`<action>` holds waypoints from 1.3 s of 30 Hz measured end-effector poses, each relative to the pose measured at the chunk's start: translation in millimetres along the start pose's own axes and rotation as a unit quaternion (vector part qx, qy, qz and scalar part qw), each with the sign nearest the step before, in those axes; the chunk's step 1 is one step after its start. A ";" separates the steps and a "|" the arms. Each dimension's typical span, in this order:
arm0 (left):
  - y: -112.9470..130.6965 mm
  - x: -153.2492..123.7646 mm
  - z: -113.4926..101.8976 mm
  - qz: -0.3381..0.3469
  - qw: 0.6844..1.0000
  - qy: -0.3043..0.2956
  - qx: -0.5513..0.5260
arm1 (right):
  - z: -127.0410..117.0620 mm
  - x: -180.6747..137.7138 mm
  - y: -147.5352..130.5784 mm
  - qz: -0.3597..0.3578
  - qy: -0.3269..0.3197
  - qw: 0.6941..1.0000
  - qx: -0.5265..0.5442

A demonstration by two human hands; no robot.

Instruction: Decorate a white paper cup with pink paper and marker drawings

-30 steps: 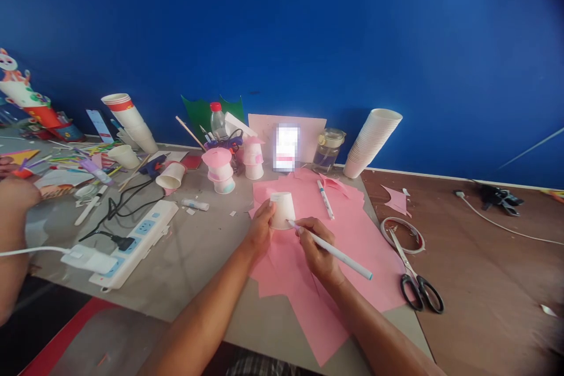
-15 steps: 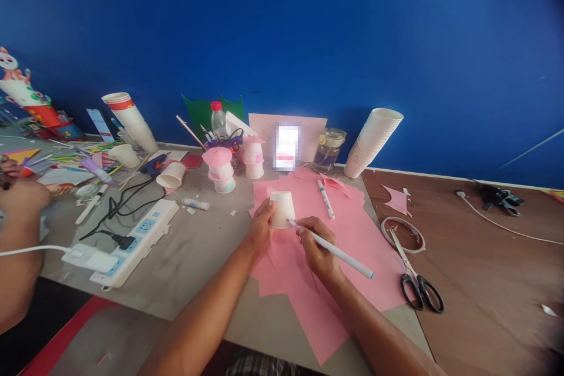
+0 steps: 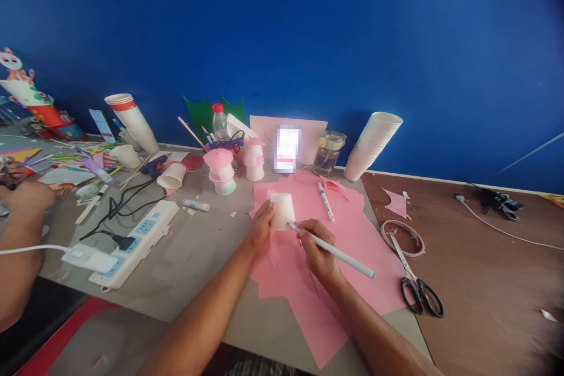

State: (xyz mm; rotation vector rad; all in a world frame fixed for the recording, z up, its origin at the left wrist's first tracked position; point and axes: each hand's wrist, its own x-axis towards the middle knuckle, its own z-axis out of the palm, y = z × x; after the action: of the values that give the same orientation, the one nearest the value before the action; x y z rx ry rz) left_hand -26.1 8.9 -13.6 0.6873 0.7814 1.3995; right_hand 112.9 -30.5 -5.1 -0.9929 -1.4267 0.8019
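A white paper cup (image 3: 283, 211), turned upside down, is gripped at its left side by my left hand (image 3: 263, 226). My right hand (image 3: 318, 247) is closed around a white marker pen (image 3: 343, 255) with a teal end. The pen's tip meets the cup near its lower right rim. Beneath both hands lie overlapping sheets of pink paper (image 3: 370, 258). Behind the cup, a pen cap or second marker (image 3: 326, 201) rests on the pink paper. To the left stand two small cup towers with pink tops, the nearer one (image 3: 220, 171) showing a teal patch.
Scissors (image 3: 412, 282) lie beside a tape roll (image 3: 403, 237) on the right. A leaning cup stack (image 3: 374, 144), a glass jar (image 3: 329, 151) and a lit phone (image 3: 287, 148) stand at the back. A power strip (image 3: 136, 244) lies left, near another person's arm (image 3: 22, 229).
The pen tip has shifted very slightly along the cup's lower edge. The cup stays in my left hand. At the far left, the other person's hand has moved a little.
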 end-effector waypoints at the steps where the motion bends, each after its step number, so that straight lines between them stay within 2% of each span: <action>1: 0.1 -0.3 0.1 0.000 1.000 -0.001 0.001 | 0.1 0.0 -0.4 0.000 0.000 1.000 0.000; 23: 1.7 -1.3 -0.9 0.003 1.000 -0.008 0.020 | -3.5 0.1 -1.1 0.038 -0.019 0.999 0.029; 39: 2.0 -1.1 -1.1 -0.001 1.000 -0.001 0.021 | -1.1 -1.3 -3.8 0.011 -0.034 0.999 -0.005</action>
State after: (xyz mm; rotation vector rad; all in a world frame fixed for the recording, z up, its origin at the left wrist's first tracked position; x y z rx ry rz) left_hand -28.2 7.9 -12.5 0.7200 0.8126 1.3841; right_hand 113.4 -33.3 -2.1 -0.9989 -1.4815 0.8513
